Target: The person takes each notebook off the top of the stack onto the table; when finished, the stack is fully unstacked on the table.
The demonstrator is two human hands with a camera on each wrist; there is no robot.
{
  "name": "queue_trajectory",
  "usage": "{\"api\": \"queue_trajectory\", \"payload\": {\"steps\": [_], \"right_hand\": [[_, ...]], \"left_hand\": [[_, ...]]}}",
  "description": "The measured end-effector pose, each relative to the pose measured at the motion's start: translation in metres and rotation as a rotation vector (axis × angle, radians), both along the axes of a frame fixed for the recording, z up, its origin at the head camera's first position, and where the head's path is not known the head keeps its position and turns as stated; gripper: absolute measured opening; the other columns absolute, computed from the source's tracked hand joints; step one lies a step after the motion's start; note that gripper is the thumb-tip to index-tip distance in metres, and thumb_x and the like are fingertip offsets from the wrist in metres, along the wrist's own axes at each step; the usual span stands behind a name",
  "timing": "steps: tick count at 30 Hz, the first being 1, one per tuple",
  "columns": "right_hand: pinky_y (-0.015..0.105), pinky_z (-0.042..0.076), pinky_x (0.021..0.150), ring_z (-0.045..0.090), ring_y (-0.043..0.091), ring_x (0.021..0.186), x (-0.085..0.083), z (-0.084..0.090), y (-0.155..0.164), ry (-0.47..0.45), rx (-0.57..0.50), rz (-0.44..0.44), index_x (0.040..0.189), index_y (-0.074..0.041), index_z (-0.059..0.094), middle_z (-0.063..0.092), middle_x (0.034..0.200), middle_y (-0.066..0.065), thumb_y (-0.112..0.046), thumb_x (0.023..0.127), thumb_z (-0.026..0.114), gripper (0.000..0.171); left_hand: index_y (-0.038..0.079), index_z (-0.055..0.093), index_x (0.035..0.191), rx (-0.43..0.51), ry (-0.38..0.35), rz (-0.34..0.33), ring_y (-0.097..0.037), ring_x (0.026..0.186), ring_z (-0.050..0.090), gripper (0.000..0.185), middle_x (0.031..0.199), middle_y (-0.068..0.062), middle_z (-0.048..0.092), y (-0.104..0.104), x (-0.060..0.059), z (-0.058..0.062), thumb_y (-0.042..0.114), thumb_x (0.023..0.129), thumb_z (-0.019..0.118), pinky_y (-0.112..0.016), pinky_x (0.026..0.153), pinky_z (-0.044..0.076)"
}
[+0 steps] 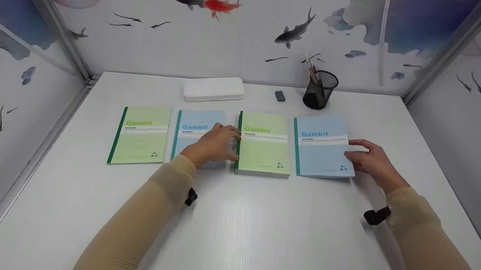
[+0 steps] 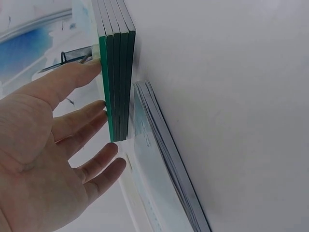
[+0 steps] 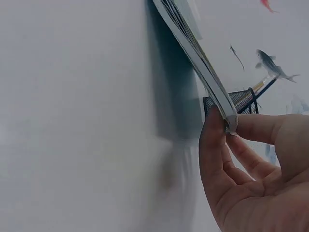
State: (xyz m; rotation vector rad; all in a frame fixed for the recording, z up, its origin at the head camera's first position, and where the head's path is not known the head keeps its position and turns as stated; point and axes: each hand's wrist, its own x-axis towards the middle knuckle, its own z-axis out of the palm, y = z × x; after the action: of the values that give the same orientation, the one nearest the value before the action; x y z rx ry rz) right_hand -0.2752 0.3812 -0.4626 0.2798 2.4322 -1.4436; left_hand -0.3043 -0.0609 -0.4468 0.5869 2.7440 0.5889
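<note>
Four notebooks lie flat in a row on a white table (image 1: 234, 219), covers up, long axes running toward the far wall, spines on the left, titles reading toward the person. From left to right: a green notebook (image 1: 141, 135), a blue notebook (image 1: 196, 127), a green stack (image 1: 264, 145) and a blue stack (image 1: 322, 146).

Left hand (image 1: 214, 145): lies over the blue notebook, fingers extended to the dark spine of the green stack. The left wrist view shows what the head view cannot: the green stack is several notebooks thick, their green spines (image 2: 118, 87) side by side, with the straight, spread fingertips (image 2: 94, 67) against or just short of them; contact cannot be told. The blue notebook's edge (image 2: 164, 159) runs just beside the stack.

Right hand (image 1: 370, 161): at the right edge of the blue stack, near its front corner. The right wrist view shows the thumb (image 3: 212, 140) and a finger (image 3: 256, 128) pinching the page edges (image 3: 203, 63), that edge raised off the table; the head view shows the lift only faintly.

Behind the row: a white box (image 1: 213, 88), a small dark eraser (image 1: 280, 96) and a mesh pen cup (image 1: 320, 90).
</note>
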Motion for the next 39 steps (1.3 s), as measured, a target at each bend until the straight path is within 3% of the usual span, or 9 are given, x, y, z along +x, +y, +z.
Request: {"api": "queue_trajectory", "payload": {"steps": [5, 8, 14, 19, 25, 33, 39], "right_hand": [[0.020, 0.059, 0.078, 0.069, 0.007, 0.090, 0.001, -0.002, 0.001, 0.068, 0.149, 0.026, 0.155, -0.007, 0.043, 0.063, 0.136, 0.025, -0.035, 0.098, 0.070, 0.069], [0.022, 0.059, 0.078, 0.068, 0.016, 0.098, 0.001, -0.001, 0.001, 0.091, 0.226, 0.059, 0.155, -0.010, 0.045, 0.061, 0.135, 0.025, -0.036, 0.095, 0.074, 0.071], [0.047, 0.054, 0.094, 0.056, 0.042, 0.121, -0.001, 0.007, -0.004, 0.057, 0.400, 0.167, 0.151, -0.011, 0.050, 0.053, 0.142, 0.030, -0.040, 0.091, 0.079, 0.073], [0.058, 0.049, 0.101, 0.054, 0.045, 0.122, -0.004, 0.008, -0.010, 0.036, 0.497, 0.224, 0.150, -0.009, 0.051, 0.054, 0.140, 0.032, -0.037, 0.089, 0.080, 0.073], [0.059, 0.048, 0.102, 0.056, 0.042, 0.120, -0.003, 0.009, -0.015, 0.028, 0.546, 0.265, 0.149, -0.006, 0.052, 0.057, 0.136, 0.032, -0.036, 0.088, 0.082, 0.074], [0.050, 0.050, 0.089, 0.056, 0.038, 0.108, -0.007, 0.018, -0.019, 0.017, 0.575, 0.311, 0.148, -0.005, 0.053, 0.059, 0.128, 0.032, -0.034, 0.087, 0.082, 0.073], [0.056, 0.050, 0.097, 0.056, 0.039, 0.112, -0.007, 0.019, -0.035, 0.024, 0.545, 0.304, 0.151, -0.006, 0.049, 0.058, 0.132, 0.030, -0.029, 0.090, 0.079, 0.071]], "left_hand": [[0.013, 0.062, 0.142, -0.003, -0.010, 0.002, -0.026, 0.143, 0.038, 0.062, 0.157, 0.001, 0.048, 0.002, 0.001, 0.000, 0.034, 0.088, 0.083, -0.043, 0.121, 0.038], [0.013, 0.062, 0.143, 0.000, -0.020, 0.009, -0.025, 0.144, 0.038, 0.062, 0.158, 0.002, 0.047, 0.003, 0.002, 0.000, 0.033, 0.088, 0.083, -0.043, 0.121, 0.038], [0.014, 0.061, 0.143, 0.005, -0.020, 0.006, -0.024, 0.143, 0.038, 0.062, 0.158, 0.003, 0.047, 0.004, 0.002, -0.001, 0.033, 0.088, 0.083, -0.043, 0.120, 0.038], [0.014, 0.062, 0.142, 0.001, -0.028, 0.016, -0.024, 0.142, 0.039, 0.062, 0.157, 0.003, 0.048, 0.004, 0.002, -0.001, 0.033, 0.087, 0.084, -0.042, 0.120, 0.039], [0.013, 0.063, 0.141, -0.012, -0.015, 0.001, -0.025, 0.142, 0.039, 0.061, 0.157, 0.001, 0.049, 0.004, 0.003, -0.002, 0.033, 0.087, 0.084, -0.042, 0.119, 0.040], [0.012, 0.062, 0.142, -0.021, -0.013, -0.007, -0.025, 0.141, 0.039, 0.060, 0.157, 0.001, 0.048, 0.004, 0.002, 0.003, 0.032, 0.089, 0.083, -0.041, 0.119, 0.040], [0.014, 0.062, 0.143, -0.025, -0.023, 0.029, -0.023, 0.142, 0.039, 0.062, 0.157, 0.003, 0.048, 0.004, 0.002, 0.005, 0.032, 0.088, 0.084, -0.041, 0.121, 0.038]]}}
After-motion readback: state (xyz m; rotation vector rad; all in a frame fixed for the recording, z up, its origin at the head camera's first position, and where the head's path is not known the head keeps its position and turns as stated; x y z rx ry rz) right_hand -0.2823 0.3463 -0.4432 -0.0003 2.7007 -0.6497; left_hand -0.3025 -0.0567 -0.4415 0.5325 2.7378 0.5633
